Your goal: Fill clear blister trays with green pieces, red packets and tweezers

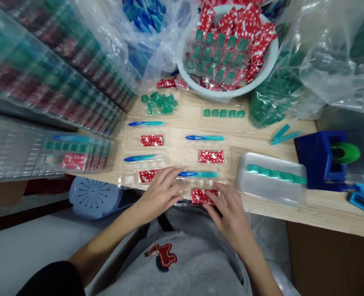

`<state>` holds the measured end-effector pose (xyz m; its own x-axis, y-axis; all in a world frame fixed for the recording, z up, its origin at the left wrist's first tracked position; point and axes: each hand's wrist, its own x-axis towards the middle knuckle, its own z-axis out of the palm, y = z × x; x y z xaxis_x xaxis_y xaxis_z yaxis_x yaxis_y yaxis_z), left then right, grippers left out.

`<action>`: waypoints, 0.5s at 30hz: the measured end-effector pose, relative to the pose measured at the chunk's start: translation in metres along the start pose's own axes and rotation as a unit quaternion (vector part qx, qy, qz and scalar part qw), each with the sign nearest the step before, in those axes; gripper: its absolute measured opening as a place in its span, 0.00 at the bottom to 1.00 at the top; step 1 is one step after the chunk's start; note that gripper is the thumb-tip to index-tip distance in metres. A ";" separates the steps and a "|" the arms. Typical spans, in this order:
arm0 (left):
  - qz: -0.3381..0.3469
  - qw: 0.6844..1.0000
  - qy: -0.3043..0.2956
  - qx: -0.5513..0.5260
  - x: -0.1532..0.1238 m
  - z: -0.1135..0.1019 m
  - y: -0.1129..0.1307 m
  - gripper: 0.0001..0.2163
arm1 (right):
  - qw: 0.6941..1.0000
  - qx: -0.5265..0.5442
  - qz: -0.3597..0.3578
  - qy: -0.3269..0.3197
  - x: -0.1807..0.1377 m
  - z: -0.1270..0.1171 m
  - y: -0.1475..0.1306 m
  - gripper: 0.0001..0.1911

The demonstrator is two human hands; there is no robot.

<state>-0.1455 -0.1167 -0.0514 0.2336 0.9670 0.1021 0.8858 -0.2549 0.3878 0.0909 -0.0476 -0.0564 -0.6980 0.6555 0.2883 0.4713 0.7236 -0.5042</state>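
Observation:
My left hand (161, 191) has its fingers stretched out and apart, beside the left end of a clear plastic tray; nothing shows in its grasp. My right hand (229, 211) has thumb and forefinger on the right part of a red white-dotted packet (198, 196) in that tray, at the table's front edge. Above it in the tray lies a blue-to-turquoise pen-like stick (198, 174). Partly behind my left hand is another red packet (146, 176), with a blue stick (140, 158) above it. Farther back lie more red packets (211, 156) and sticks (205, 138) in clear trays.
A white basin (188, 76) of red packets and filled trays stands at the back. Green pieces (160, 102) lie in clear trays. Stacked packages (61, 61) line the left. On the right are a metal tray (271, 191) with a green strip and a blue tape dispenser (311, 160).

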 end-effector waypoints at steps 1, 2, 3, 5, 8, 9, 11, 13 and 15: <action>-0.002 1.000 0.000 0.010 -0.001 0.004 0.003 0.07 | 1.000 -0.005 -0.007 -0.003 -0.004 0.004 0.000 0.12; -0.008 1.000 0.006 0.018 -0.001 0.007 0.004 0.07 | 1.000 -0.012 -0.011 0.000 -0.007 0.008 0.001 0.11; -0.017 0.999 0.013 0.025 -0.001 0.010 0.004 0.08 | 1.000 -0.018 -0.013 0.008 -0.009 0.011 0.003 0.10; -0.029 0.999 0.022 0.028 0.002 0.010 0.004 0.08 | 0.999 -0.026 -0.010 0.024 -0.010 0.015 0.007 0.09; -0.020 0.999 0.030 0.013 0.010 0.005 -0.001 0.08 | 0.999 -0.031 0.007 0.040 -0.008 0.017 0.011 0.09; -0.012 0.999 0.039 0.009 0.014 0.001 -0.004 0.08 | 0.998 -0.027 0.015 0.046 -0.008 0.017 0.011 0.09; 0.000 0.997 0.076 0.016 0.027 -0.006 -0.013 0.08 | 0.997 -0.013 0.025 0.066 -0.006 0.013 0.009 0.10; 0.011 0.991 0.126 0.038 0.046 -0.016 -0.022 0.08 | 0.996 0.008 0.026 0.083 -0.004 0.002 0.008 0.09; 0.031 0.984 0.167 0.053 0.068 -0.025 -0.026 0.08 | 0.994 0.022 0.017 0.107 0.002 -0.017 0.009 0.09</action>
<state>-0.1626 -0.0441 -0.0313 0.1587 0.8912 0.4249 0.9149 -0.2946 0.2761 0.1025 -0.0360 -0.0464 -0.5482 0.7143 0.4350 0.4659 0.6928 -0.5505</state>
